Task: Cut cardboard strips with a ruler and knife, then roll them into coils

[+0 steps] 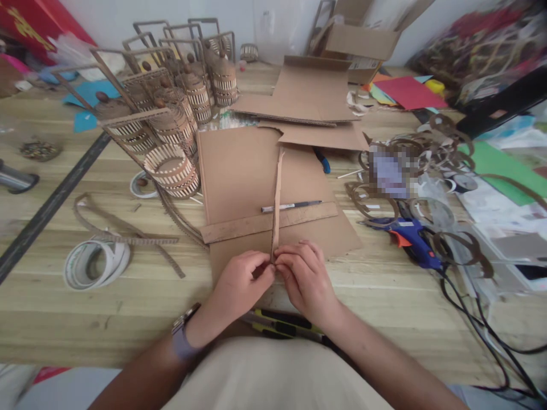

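Between both hands, near the table's front edge, stands the near end of a narrow cardboard strip, which stretches away from me over a flat cardboard sheet. My left hand pinches that end from the left, thumb and fingertips closed. From the right, my right hand pinches the same end, its fingers curled. The two hands' fingertips nearly meet. Beyond them a pen lies crosswise beneath the strip, just above a wider cardboard strip lying on the sheet.
Left stand several handled cardboard baskets and rolls of tape. A blue glue gun with cables lies right, near curled cardboard strips. More cardboard pieces are stacked behind. Yellow-and-black cutters lie close to my body.
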### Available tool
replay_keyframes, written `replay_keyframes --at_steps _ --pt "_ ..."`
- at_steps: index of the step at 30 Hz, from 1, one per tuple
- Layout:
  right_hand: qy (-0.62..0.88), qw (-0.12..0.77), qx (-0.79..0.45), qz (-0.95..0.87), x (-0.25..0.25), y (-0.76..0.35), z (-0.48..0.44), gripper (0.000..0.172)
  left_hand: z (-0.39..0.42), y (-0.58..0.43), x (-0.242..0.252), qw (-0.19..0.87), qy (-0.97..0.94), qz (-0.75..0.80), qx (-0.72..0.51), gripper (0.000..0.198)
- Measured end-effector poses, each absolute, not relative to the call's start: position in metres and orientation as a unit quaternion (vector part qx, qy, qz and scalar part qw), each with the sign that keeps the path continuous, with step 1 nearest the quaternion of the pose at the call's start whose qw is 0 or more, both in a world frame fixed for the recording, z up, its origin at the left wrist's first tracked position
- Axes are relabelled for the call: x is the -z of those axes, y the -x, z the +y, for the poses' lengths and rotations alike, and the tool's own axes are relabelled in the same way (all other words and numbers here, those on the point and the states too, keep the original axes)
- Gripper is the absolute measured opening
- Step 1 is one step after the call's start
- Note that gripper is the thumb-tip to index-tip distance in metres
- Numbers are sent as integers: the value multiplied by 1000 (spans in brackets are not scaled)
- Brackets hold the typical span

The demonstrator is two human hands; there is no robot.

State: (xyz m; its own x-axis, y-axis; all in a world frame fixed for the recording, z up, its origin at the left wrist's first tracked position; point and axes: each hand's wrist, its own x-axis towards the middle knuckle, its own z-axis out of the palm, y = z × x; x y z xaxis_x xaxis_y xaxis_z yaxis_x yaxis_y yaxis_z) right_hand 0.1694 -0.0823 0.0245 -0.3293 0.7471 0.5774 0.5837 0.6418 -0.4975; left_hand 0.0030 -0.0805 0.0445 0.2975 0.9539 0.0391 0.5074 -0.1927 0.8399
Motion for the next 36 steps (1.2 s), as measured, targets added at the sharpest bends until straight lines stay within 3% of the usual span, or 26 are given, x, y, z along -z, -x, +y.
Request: replay_keyframes --at_steps 7,24,36 --pt "429 406 -89 -802 -22 -165 -86 20 -82 -5 -41 418 -687 517 -294 23" --pt "422 418 -136 -793 -24 -169 -83 16 -79 -3 -44 376 -718 490 -321 28" --pt "379 433 -135 -807 -28 -172 -79 17 -80 -2 -45 427 -684 506 -308 26"
